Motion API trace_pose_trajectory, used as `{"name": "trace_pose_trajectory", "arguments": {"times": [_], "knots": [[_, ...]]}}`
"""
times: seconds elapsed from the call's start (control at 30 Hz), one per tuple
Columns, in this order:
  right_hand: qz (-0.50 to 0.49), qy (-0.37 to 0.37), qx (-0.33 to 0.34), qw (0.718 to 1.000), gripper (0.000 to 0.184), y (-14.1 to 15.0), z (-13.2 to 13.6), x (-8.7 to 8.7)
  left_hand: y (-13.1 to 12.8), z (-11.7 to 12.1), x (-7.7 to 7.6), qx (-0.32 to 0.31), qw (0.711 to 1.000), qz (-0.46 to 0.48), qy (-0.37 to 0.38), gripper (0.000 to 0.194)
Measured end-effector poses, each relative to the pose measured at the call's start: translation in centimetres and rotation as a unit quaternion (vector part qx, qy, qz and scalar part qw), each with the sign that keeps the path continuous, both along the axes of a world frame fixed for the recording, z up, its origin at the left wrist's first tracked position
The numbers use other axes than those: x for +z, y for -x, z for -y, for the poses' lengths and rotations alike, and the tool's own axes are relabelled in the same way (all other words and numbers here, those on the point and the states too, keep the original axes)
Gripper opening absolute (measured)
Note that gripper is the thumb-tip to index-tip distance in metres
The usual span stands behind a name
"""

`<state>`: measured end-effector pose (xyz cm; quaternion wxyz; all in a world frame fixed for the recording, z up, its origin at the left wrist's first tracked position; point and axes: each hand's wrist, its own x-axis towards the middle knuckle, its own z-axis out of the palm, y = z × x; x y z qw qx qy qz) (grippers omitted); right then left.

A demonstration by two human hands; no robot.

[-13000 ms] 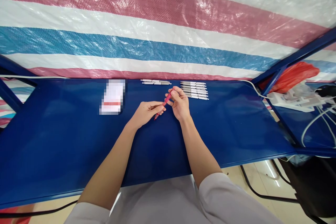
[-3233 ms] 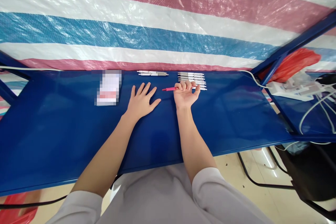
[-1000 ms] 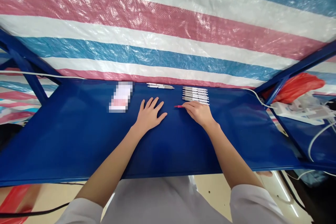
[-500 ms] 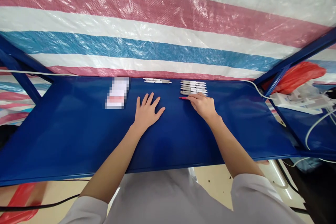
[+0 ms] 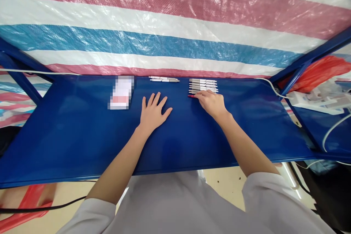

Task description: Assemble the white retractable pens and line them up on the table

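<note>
My right hand (image 5: 211, 104) has its fingers closed round a red pen (image 5: 191, 96), and only the pen's left end shows past the fingertips. The pen lies level just below a stack of several white and grey pens (image 5: 203, 85), lined up side by side in a column. My hand covers part of the lowest ones. My left hand (image 5: 154, 112) rests flat on the blue table (image 5: 170, 139) with its fingers spread, holding nothing. Beyond its fingertips, a few white and grey pens (image 5: 163, 79) lie near the table's back edge.
A blurred-out white rectangular item (image 5: 120, 93) lies left of my left hand. Striped plastic sheeting (image 5: 164, 40) hangs behind the table. At the right are a red plastic bag (image 5: 319, 75), a white power strip (image 5: 315, 103) and white cables. Blue frame posts stand at both sides.
Earlier both hands held the red pen in the middle; then my left hand let go and flattened on the table. My right hand has turned over and brought the pen to the row's lower edge.
</note>
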<state>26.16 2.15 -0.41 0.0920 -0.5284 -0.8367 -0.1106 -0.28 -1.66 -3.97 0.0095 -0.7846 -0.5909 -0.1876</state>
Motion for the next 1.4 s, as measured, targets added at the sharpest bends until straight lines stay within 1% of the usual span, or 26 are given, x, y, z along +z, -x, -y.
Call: {"name": "trace_pose_trajectory", "arguments": {"times": [0.23,0.47,0.7,0.87,1.0,1.1,1.23,1.33,1.4], "knots": [[0.003,0.017,-0.008,1.0,0.034,-0.5,-0.2,0.0,-0.1,0.1,0.0,0.0,1.0,0.013,-0.005,0.053],[-0.001,0.015,-0.004,1.0,0.037,-0.5,-0.1,-0.2,-0.2,0.1,0.1,0.002,1.0,0.011,0.007,0.054],[-0.009,0.009,0.0,1.0,0.035,0.1,0.2,0.4,-0.3,0.3,0.4,0.005,1.0,0.015,0.008,0.051],[-0.03,-0.003,0.01,0.999,0.032,0.7,0.7,0.9,0.6,0.6,0.7,-0.005,1.0,0.015,0.008,0.046],[-0.08,-0.004,0.025,0.996,0.032,2.5,1.3,0.9,2.0,0.1,1.1,-0.027,1.0,0.014,0.001,0.04],[-0.118,-0.005,0.03,0.993,0.032,4.8,1.8,0.4,3.1,-0.3,1.3,-0.035,0.999,0.006,-0.011,0.039],[-0.148,-0.017,0.032,0.988,0.033,7.9,2.3,-1.5,4.1,-0.2,1.1,-0.024,0.999,-0.008,-0.021,0.041],[-0.158,-0.012,0.051,0.986,0.034,9.3,2.5,-2.9,4.5,0.2,0.7,-0.027,0.999,-0.012,-0.014,0.043],[-0.156,0.001,0.068,0.985,0.036,9.6,2.5,-3.3,4.7,0.5,0.5,-0.03,0.999,-0.013,-0.007,0.044]]}}
